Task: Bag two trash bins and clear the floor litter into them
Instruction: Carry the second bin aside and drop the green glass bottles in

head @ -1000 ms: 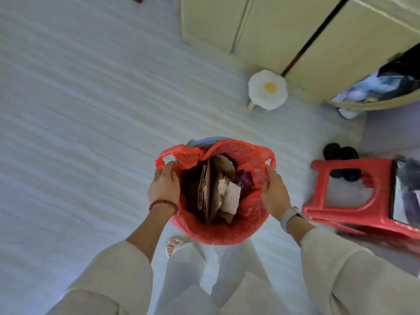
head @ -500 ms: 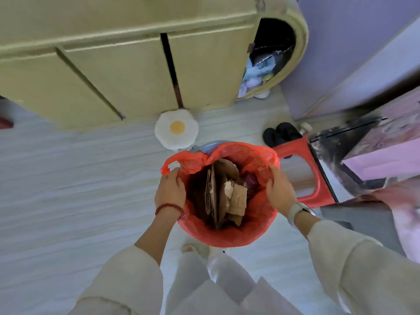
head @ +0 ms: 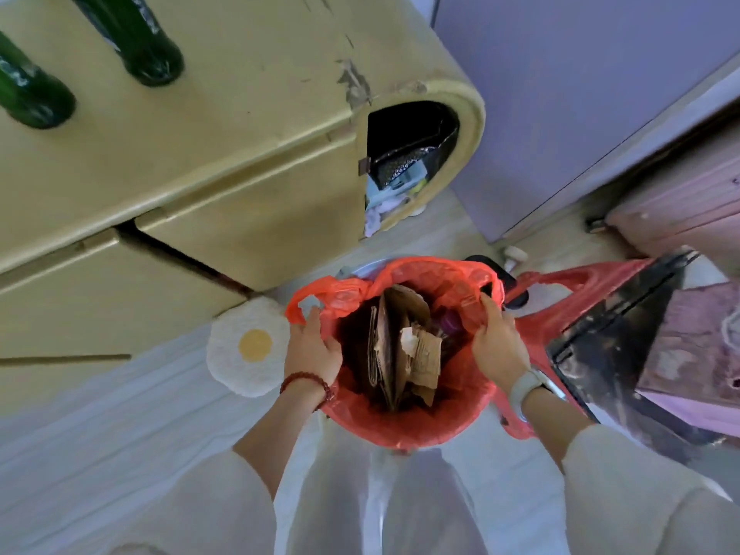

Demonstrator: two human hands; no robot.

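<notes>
While the bin (head: 362, 270) was carried by its rim, both hands were closed on the red bag (head: 404, 418) lining it: the left hand (head: 311, 352) gripped the plastic at the rim just below a loose handle loop, and the right hand (head: 498, 341) pinched the opposite edge, fingers curled over the film. Between the two grips, folded cardboard (head: 390, 346) stood on edge inside, with torn brown paper and something purple tucked beside it toward the right hand.

Judged risks: the thin film could tear or slip off the rim where it is pinched, since the load appears to hang from the two grips; the stiff cardboard corners could puncture the bag wall if the bin is tilted or squeezed. Just outside the right hand a red stool (head: 560, 298) and a dark board stood close, and a knock against them could tip the load.

Materials noted: bag glossy, crinkled, translucent red, gathered in folds; only a grey-blue arc of the bin's rim was seen on the far side of the grips. Cardboard matte, corrugated, creased. Beyond the left hand, a fluffy egg-shaped mat (head: 248, 350) lay on the pale, streaked floor (head: 120, 434), against a scuffed yellow cabinet (head: 240, 134) with rounded corner.
</notes>
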